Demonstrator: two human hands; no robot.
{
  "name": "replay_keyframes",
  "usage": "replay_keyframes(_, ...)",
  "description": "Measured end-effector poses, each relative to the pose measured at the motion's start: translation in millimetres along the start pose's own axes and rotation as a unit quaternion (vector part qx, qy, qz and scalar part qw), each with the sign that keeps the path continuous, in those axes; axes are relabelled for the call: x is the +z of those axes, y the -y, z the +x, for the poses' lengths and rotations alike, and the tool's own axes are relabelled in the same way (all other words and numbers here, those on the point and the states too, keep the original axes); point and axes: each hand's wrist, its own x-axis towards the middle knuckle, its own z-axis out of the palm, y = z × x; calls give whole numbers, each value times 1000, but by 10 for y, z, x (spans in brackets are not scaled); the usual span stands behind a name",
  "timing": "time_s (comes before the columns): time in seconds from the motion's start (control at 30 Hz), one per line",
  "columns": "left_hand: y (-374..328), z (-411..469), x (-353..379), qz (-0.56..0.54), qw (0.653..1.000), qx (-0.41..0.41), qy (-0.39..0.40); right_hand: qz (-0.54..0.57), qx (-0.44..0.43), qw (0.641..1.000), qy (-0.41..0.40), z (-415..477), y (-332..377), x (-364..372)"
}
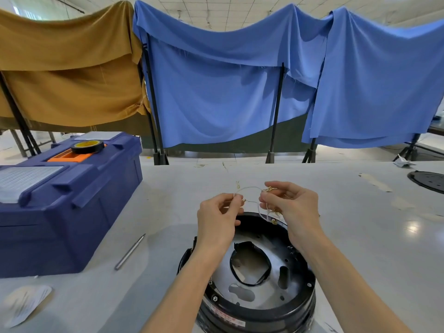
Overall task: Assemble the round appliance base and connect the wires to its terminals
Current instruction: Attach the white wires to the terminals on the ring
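Left hand (217, 219) pinches one thin pale wire (249, 187), right hand (292, 210) pinches the tangled bundle (270, 189), above the round base (259, 296) at the worktop's (348, 193) near edge. Brass terminals blur; forearms hide part of the base's rim.

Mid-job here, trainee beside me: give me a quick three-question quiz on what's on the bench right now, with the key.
1. True or false: the left hand and the right hand both pinch the thin wires above the round base.
2. What sits on top of the blue toolbox? A) a roll of tape B) pliers C) a drill
3. Fill in: the slim metal tool lies on the table between the toolbox and the ____.
Key: 1 true; 2 A; 3 round base.
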Motion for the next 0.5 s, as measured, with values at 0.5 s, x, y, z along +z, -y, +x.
replay_keyframes(0.5,-124,-120,-104,-5,987,-136,87,170,27,985,-12,105,296,-196)
